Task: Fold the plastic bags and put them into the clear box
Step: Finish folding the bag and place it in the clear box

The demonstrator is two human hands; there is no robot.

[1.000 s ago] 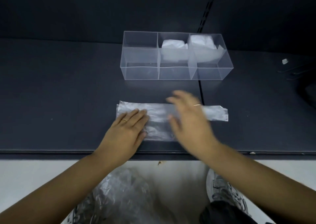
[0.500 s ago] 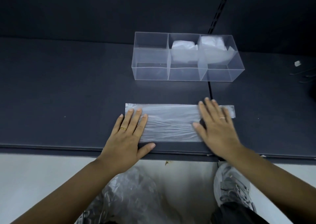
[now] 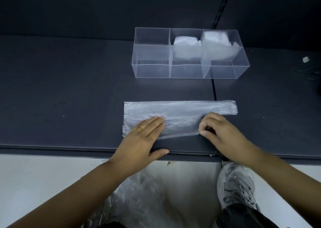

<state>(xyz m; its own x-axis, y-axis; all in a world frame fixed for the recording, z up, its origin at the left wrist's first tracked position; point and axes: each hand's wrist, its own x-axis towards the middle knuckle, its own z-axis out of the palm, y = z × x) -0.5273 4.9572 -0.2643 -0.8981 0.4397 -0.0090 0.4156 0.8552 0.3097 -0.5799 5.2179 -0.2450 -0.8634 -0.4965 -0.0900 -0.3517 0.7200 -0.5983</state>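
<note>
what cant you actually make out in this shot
Head view only:
- Near left part of the plastic bag: covered by the left hand.
- Its near right corner: hidden under the curled fingers of the right hand.
- How many folded bags fill the middle and right compartments of the clear box: blurred by its walls.
- The small white thing at far right: too small to name.
- The crumpled plastic on the floor: cut off by the bottom edge.

The left hand (image 3: 140,140) lies flat, palm down, on the plastic bag (image 3: 180,111), fingers straight and close together, thumb spread out to the right. The right hand (image 3: 224,133) has its fingers curled, thumb and fingertips pinching the bag's near right corner. Both bare forearms reach in from the lower corners
</note>
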